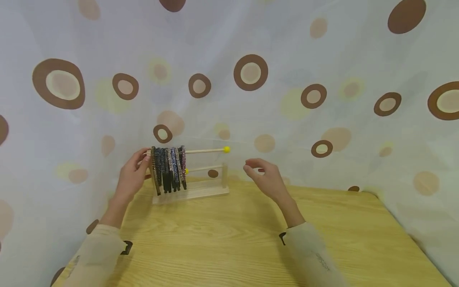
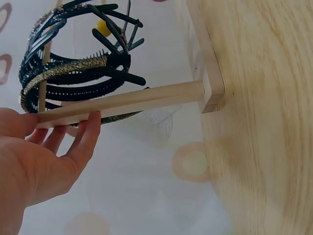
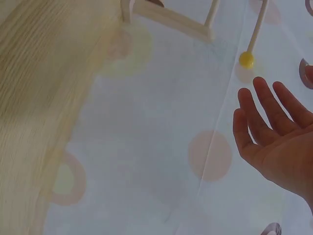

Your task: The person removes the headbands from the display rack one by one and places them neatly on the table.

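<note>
A light wooden rack (image 1: 195, 191) with two dowels tipped by yellow balls (image 1: 226, 149) stands at the table's far edge. Several dark and glittery headbands (image 1: 168, 167) hang on the left part of the upper dowel. My left hand (image 1: 141, 157) is at the rack's left end. In the left wrist view its straight fingers (image 2: 85, 134) rest against the rack's upright post (image 2: 127, 102), beside the headbands (image 2: 73, 73). My right hand (image 1: 252, 165) hovers open, right of the rack and touching nothing. The right wrist view shows that hand (image 3: 269, 98) with its fingers spread near a yellow ball (image 3: 246, 59).
The wooden table (image 1: 233, 239) extends toward me. A white curtain with brown rings (image 1: 251, 71) hangs close behind and on both sides of it. The table's right corner (image 1: 369, 195) lies near the curtain.
</note>
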{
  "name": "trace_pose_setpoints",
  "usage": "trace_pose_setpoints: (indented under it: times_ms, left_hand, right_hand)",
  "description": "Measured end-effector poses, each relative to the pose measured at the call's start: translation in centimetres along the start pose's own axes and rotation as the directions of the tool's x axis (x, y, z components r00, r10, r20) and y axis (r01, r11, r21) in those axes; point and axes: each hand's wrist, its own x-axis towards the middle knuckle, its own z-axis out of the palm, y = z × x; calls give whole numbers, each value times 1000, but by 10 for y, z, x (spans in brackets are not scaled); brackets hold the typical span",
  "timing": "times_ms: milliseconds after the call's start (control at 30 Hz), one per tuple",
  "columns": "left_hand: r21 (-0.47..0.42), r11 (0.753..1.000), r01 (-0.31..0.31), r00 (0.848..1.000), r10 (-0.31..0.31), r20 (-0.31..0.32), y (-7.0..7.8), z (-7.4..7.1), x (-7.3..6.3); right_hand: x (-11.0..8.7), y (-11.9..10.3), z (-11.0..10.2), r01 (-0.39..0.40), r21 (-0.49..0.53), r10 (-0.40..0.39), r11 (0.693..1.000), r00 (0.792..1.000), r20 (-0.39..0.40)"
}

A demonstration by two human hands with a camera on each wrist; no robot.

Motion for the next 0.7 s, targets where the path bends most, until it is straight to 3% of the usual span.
trace_pose_setpoints:
  times_ms: [167, 367, 567, 700]
  left_hand:
    - [-16, 998, -61, 997, 62, 53, 5, 21, 2]
    - [-6, 996, -88, 992, 88, 95, 13, 39, -4]
    - [-52, 992, -116, 984, 122, 132, 23, 61, -2]
    - [-82, 990, -112, 978, 125, 168, 30, 82, -1]
  right_hand:
    - [4, -8, 14, 48, 16, -48, 999, 999, -14]
    - [4, -16, 40, 114, 32, -115, 993, 993, 26]
    - [6, -22, 53, 41, 125, -42, 991, 999, 0]
    - [4, -23, 53, -33, 257, 38, 966, 999, -15]
